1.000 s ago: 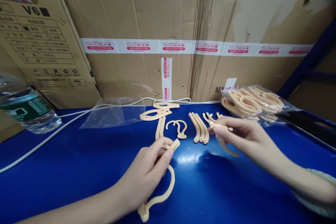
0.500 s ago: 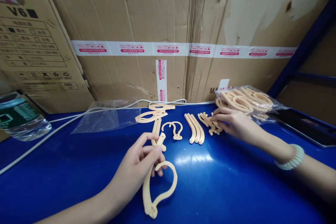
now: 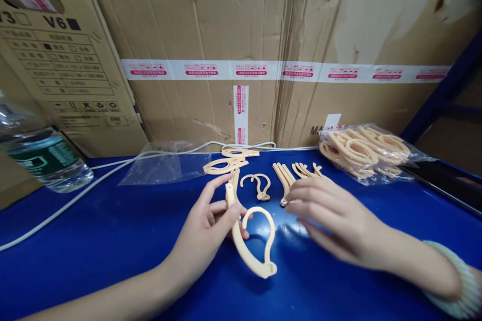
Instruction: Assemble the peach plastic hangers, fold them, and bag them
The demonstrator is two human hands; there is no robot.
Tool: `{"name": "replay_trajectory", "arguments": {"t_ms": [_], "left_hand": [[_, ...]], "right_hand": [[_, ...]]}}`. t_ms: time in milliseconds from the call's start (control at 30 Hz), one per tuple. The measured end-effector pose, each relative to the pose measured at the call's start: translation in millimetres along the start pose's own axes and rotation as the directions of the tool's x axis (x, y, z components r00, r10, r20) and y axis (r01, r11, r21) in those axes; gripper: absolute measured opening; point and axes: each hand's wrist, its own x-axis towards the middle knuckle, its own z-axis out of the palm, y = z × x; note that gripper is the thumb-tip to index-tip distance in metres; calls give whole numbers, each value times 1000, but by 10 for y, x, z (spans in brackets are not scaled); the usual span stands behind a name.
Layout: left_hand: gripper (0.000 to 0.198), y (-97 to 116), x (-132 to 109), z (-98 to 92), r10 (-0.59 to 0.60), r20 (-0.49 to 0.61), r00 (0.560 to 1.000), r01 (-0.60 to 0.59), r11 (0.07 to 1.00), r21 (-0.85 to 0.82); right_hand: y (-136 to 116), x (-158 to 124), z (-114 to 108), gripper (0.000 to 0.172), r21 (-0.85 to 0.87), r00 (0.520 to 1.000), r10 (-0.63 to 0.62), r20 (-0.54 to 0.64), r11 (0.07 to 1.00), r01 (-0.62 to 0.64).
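My left hand point(image 3: 213, 215) pinches a cream plastic folding hanger piece point(image 3: 248, 253), one curved arm joined at its lower end to an open hook. The arm's holed tip sticks up past my thumb. My right hand point(image 3: 335, 215), slightly blurred, hovers to the right with its fingers curled together; whatever is at its fingertips is hidden. Behind its fingers lie several straight cream arms point(image 3: 283, 176) and some small forked parts point(image 3: 303, 170). Between the hands, farther back, lies a loose hook point(image 3: 260, 188). More arms point(image 3: 235, 180) lie partly behind my left hand.
Two flat hanger pieces point(image 3: 226, 164) lie at the back beside a clear plastic bag point(image 3: 161, 168). A bag of cream parts point(image 3: 361, 150) sits back right. A water bottle point(image 3: 48, 155) stands left, near a white cable point(image 3: 56, 218). Cardboard boxes point(image 3: 211, 115) wall off the blue table point(image 3: 143, 230).
My right hand has come away from the small forked parts, moving left and nearer to me. My left hand has raised and turned the hanger piece, its hook swinging right. The view has shifted slightly left.
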Motion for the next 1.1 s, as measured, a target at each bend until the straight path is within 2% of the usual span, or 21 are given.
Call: {"name": "replay_trajectory", "arguments": {"t_ms": [67,133,267,367,433,467,533,567,633,700,767,800,833,900,967,1100], "left_hand": [[67,-14,-11,3,-1,34,999,2,999,-33],[64,-25,-26,10,-8,77,997,12,998,-60],[60,-46,-45,27,5,172,985,10,996,-85],[60,-82,-45,29,73,129,989,-72,997,-8],[60,-109,-52,22,178,63,982,-185,974,134],[60,-119,-60,15,254,35,967,-255,936,242],[62,-124,-90,0,420,19,907,-373,784,497],[62,-119,-109,-7,499,42,865,-418,673,609],[58,-102,-153,-13,601,187,777,-514,433,740],[48,-90,-188,-5,610,396,686,-638,244,730],[35,-93,-207,18,582,555,594,-744,136,654],[29,-99,-210,32,565,599,568,-773,115,625],[23,-104,-210,47,547,626,556,-788,107,606],[14,-108,-208,73,496,658,567,-792,109,600],[13,-96,-208,93,440,682,585,-787,105,608],[17,-59,-213,113,408,717,565,-795,35,606]], "right_hand": [[-208,47,30,29,-40,993,-99,69,994,102],[-319,57,76,35,-99,983,-148,109,982,158],[-325,26,157,29,-115,990,-140,14,983,141],[-296,21,154,19,-25,995,-97,21,995,98],[-291,29,137,15,9,997,-71,31,997,71],[-291,32,132,15,16,998,-61,26,998,60],[-293,32,131,14,25,999,-37,19,999,36],[-295,29,136,14,33,1000,-22,19,999,22],[-306,18,148,13,49,1000,1,9,999,-1],[-331,9,157,13,55,1000,10,-16,998,-9],[-370,8,160,13,55,999,11,-43,998,-8],[-392,12,160,12,55,999,10,-48,998,-7],[-413,18,160,12,56,999,8,-43,998,-5],[-447,31,165,15,58,1000,5,-20,998,-4],[-465,39,176,19,54,1000,2,-11,999,-2],[-473,31,197,18,60,1000,6,-15,998,-6]]}}
